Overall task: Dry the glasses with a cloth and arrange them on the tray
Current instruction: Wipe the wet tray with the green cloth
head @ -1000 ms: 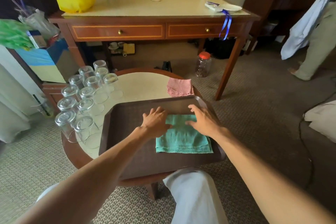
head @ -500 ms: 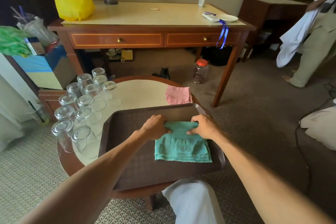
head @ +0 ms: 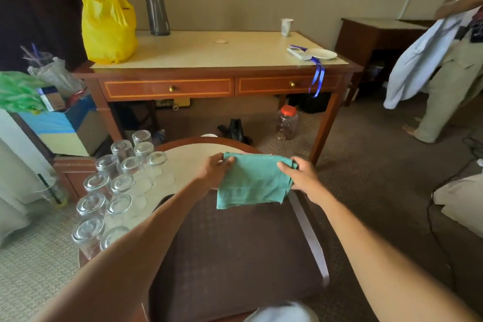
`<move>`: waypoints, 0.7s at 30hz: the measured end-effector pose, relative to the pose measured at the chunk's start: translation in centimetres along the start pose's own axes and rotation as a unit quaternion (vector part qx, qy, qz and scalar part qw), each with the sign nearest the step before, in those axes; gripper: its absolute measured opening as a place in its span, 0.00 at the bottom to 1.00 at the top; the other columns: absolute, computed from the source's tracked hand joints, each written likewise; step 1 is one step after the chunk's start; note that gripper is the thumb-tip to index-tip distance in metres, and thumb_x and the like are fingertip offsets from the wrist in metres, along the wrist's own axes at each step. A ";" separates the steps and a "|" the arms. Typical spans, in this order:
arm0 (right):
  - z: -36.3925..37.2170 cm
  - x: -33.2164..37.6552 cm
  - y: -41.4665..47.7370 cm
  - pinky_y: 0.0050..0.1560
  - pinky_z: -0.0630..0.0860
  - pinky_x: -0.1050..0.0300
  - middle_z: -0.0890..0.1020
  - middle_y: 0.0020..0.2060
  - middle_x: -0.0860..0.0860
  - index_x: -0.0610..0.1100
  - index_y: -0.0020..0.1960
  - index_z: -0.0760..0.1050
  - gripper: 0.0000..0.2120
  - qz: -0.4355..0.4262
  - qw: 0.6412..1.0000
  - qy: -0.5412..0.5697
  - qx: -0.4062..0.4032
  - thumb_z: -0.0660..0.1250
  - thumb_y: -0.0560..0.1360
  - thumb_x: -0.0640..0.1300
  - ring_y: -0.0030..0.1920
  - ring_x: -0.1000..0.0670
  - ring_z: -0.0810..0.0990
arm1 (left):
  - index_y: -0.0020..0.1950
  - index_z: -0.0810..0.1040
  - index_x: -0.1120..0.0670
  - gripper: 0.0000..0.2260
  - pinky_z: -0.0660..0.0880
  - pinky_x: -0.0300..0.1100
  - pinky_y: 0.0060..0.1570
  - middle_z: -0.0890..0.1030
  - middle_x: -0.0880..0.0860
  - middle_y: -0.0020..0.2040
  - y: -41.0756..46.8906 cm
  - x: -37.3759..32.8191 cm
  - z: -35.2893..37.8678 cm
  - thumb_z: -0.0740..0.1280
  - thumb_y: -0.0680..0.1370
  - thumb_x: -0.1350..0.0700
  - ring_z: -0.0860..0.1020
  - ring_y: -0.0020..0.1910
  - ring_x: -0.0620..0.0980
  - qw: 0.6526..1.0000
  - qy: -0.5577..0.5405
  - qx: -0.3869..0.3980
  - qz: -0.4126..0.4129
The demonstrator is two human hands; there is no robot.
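the left forearm covers part of the nearest glass, so the count is eleven upturned glasses (head: 122, 185) in view, grouped on the round table (head: 183, 165) left of the bare brown tray (head: 308, 232). left hand (head: 215, 171) and right hand (head: 303, 176) pinch the folded green cloth (head: 252, 181) by its top corners, above the tray.

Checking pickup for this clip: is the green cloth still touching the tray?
Cannot tell. In the head view both hands, left hand and right hand, pinch the green cloth by its top corners, but its bottom edge overlaps the tray, hiding any gap.
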State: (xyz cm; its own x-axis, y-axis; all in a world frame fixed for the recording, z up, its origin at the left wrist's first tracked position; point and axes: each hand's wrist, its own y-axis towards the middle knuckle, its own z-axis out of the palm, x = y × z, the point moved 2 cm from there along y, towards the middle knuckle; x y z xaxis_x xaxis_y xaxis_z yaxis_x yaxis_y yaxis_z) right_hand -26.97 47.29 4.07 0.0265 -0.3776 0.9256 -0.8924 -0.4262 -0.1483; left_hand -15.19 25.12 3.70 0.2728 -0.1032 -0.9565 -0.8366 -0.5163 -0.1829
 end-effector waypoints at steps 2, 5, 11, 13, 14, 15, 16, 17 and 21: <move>0.2 1.5 2.4 0.41 0.81 0.48 0.83 0.44 0.45 0.43 0.50 0.75 0.11 -0.058 0.995 -0.070 -0.045 0.69 0.79 0.50 0.42 0.48 0.83 | 0.44 0.74 0.55 0.11 0.79 0.39 0.34 0.81 0.53 0.40 2.0 -1.3 0.2 0.64 0.85 0.53 0.80 0.39 0.51 0.999 0.013 -0.023 0.029; 0.6 2.6 6.2 0.36 0.72 0.53 0.80 0.40 0.45 0.42 0.49 0.74 0.11 -0.101 0.984 -0.117 -0.086 0.69 0.79 0.50 0.38 0.47 0.77 | 0.47 0.72 0.61 0.15 0.74 0.45 0.39 0.77 0.56 0.42 5.5 -1.9 0.3 0.61 0.86 0.50 0.76 0.39 0.52 0.994 0.071 -0.053 0.059; 1.9 1.5 16.0 0.43 0.80 0.38 0.78 0.37 0.49 0.49 0.41 0.69 0.13 -0.101 0.975 -0.136 -0.145 0.73 0.75 0.48 0.39 0.43 0.80 | 0.56 0.73 0.58 0.12 0.72 0.46 0.44 0.76 0.54 0.45 13.0 -0.8 2.0 0.58 0.87 0.50 0.78 0.49 0.59 0.986 0.127 -0.103 0.035; 2.8 0.4 17.6 0.50 0.79 0.41 0.80 0.44 0.46 0.46 0.48 0.72 0.13 -0.065 0.975 -0.168 -0.133 0.73 0.75 0.51 0.50 0.39 0.82 | 0.65 0.73 0.60 0.14 0.76 0.50 0.49 0.79 0.60 0.56 14.6 0.8 2.5 0.59 0.86 0.51 0.78 0.57 0.63 0.981 0.162 -0.107 0.001; 3.3 -0.4 18.1 0.56 0.78 0.43 0.80 0.53 0.43 0.43 0.59 0.72 0.19 -0.022 0.974 -0.196 -0.113 0.72 0.76 0.54 0.58 0.38 0.80 | 0.69 0.70 0.59 0.16 0.76 0.51 0.51 0.77 0.62 0.62 15.0 1.6 2.8 0.61 0.85 0.51 0.77 0.60 0.64 0.974 0.200 -0.106 -0.019; 3.9 -1.3 18.3 0.62 0.74 0.45 0.77 0.64 0.40 0.40 0.71 0.66 0.31 0.026 0.967 -0.239 -0.080 0.69 0.77 0.57 0.66 0.37 0.75 | 0.72 0.67 0.59 0.19 0.74 0.53 0.54 0.73 0.63 0.67 15.2 2.3 3.2 0.62 0.85 0.50 0.74 0.64 0.65 0.960 0.259 -0.103 -0.027; 4.3 -1.9 18.0 0.67 0.70 0.45 0.70 0.72 0.40 0.38 0.79 0.56 0.40 0.065 0.958 -0.274 -0.055 0.67 0.78 0.59 0.72 0.38 0.70 | 0.74 0.64 0.58 0.22 0.72 0.55 0.58 0.70 0.62 0.70 15.2 2.9 3.5 0.63 0.84 0.49 0.71 0.67 0.64 0.939 0.329 -0.100 -0.021; 4.6 -2.6 17.8 0.69 0.68 0.46 0.66 0.76 0.40 0.37 0.80 0.50 0.44 0.076 0.954 -0.286 -0.045 0.66 0.78 0.60 0.74 0.39 0.67 | 0.76 0.62 0.57 0.25 0.70 0.57 0.62 0.67 0.61 0.72 15.0 3.4 4.0 0.64 0.84 0.47 0.68 0.69 0.64 0.916 0.388 -0.098 0.000; 5.6 -5.0 17.0 0.61 0.73 0.47 0.74 0.68 0.41 0.41 0.72 0.63 0.31 0.029 0.957 -0.278 -0.076 0.69 0.78 0.56 0.66 0.40 0.74 | 0.76 0.66 0.51 0.22 0.69 0.55 0.63 0.66 0.58 0.73 14.1 4.9 6.1 0.63 0.83 0.46 0.68 0.68 0.60 0.864 0.482 -0.040 0.141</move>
State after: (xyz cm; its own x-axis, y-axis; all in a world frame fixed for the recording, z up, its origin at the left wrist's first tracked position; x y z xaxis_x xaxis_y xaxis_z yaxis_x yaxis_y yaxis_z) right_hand -39.74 37.39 -5.01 0.1730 -0.7935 0.5834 -0.9540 -0.2824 -0.1012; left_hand -28.55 22.53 -4.90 0.3648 -0.8748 -0.3189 -0.9094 -0.4082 0.0796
